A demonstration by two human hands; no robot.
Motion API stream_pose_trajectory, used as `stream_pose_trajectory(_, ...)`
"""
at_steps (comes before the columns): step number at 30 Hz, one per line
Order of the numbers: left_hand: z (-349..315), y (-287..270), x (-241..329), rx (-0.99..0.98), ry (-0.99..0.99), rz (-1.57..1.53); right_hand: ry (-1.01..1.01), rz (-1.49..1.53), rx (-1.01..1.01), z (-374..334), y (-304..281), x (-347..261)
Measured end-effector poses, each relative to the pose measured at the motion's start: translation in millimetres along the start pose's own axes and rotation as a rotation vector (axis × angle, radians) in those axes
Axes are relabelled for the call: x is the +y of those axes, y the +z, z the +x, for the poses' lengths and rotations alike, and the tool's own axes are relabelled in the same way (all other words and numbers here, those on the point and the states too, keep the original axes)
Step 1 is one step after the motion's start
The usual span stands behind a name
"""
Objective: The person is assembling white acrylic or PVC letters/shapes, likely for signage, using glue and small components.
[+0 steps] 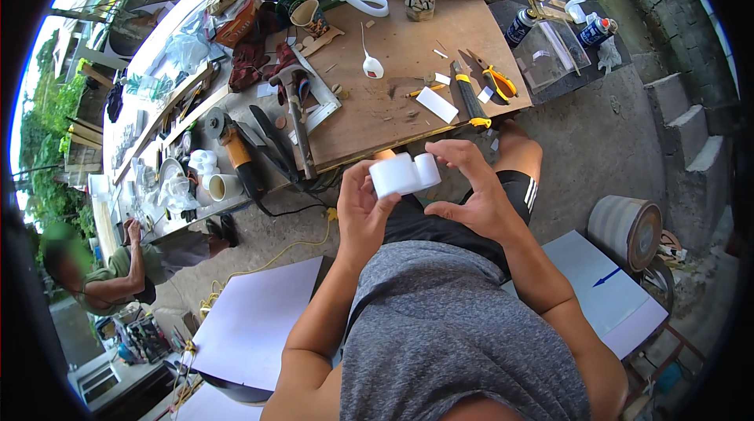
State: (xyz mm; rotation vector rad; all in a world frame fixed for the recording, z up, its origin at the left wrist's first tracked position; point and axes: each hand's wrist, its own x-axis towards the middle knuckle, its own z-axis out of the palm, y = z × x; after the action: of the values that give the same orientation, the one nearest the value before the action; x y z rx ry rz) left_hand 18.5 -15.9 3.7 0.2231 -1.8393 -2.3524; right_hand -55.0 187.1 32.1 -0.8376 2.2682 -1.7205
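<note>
Seated person holds a white block [395, 176] above the lap, just in front of the near edge of the brown board [353, 124]. Left hand [360, 205] is closed on the block, thumb at its lower side, fingers at its left. Block has a shorter rounded section on its right side; its left portion is slightly blurred. Right hand [485, 203] is spread, thumb well apart from the curved fingers; fingertips lie just beside the rounded section, contact cannot be told. On the board, near the edge: a white rectangular strip [437, 104], a yellow-and-black cutter [470, 97] and, to its right, pliers [496, 82] with yellow-and-black handles. Farther back lies a small white bottle [372, 67] with a thin tip. Left of these: a hammer [301, 124], head away from the person, and an angle grinder [237, 152]. Another person [118, 273] is at the far left.
</note>
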Motion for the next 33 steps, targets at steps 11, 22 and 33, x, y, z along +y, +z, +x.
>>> stream_pose_trajectory(11, 3, 5, -5, -0.006, -0.366, -0.242, 0.255, 0.323, -0.015, -10, 6, 25)
stream_pose_trajectory(22, 5, 8, -3, -0.073, -0.434, -0.306, 0.343, 0.539, -0.006, -14, 12, 35)
stream_pose_trajectory(33, 8, 10, 3, -0.126, -0.432, -0.286, 0.357, 0.568, -0.015, -14, 8, 34)
